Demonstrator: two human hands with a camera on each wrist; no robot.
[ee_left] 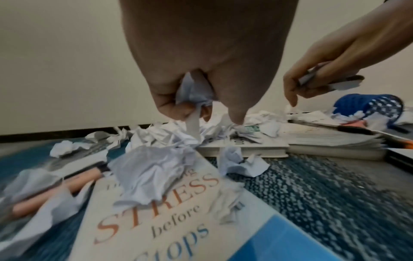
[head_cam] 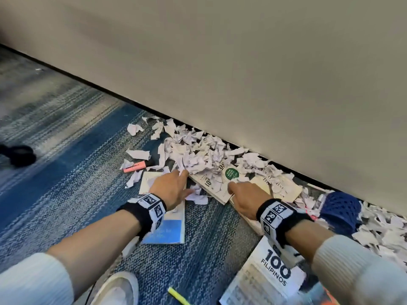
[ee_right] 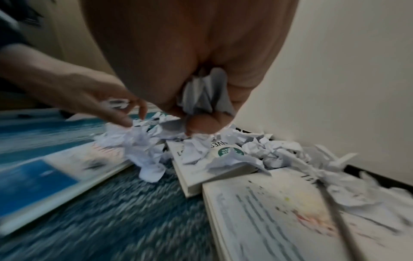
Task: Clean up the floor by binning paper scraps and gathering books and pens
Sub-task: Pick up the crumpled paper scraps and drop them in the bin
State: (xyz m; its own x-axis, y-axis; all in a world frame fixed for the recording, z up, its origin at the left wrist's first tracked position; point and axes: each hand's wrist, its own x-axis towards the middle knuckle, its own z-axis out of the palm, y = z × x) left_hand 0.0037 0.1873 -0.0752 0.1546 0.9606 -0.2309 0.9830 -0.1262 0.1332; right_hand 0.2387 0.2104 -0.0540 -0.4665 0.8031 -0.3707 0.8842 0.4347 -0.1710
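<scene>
A heap of crumpled white paper scraps point(head_cam: 198, 150) lies along the wall, spilling over several books. My left hand point(head_cam: 180, 181) reaches into the heap's near edge above the "Stress" book point(head_cam: 171, 223), gripping a wad of scraps point(ee_left: 192, 95). My right hand point(head_cam: 236, 190) hovers over the book with the green sticker point(head_cam: 215, 183) and clutches its own bunch of scraps point(ee_right: 205, 91). A cream book point(head_cam: 284, 186) and the "100 Filipinos" book point(head_cam: 264, 274) lie to the right. A pink highlighter point(head_cam: 134, 167) rests left of the heap; a yellow one point(head_cam: 178, 296) lies near my foot.
A blue perforated container point(head_cam: 340, 210) lies on its side at the right among more scraps. The beige wall point(head_cam: 242, 62) bounds the far side. My white shoe point(head_cam: 119, 289) is at the bottom, and a dark object point(head_cam: 18, 155) sits far left on the blue carpet.
</scene>
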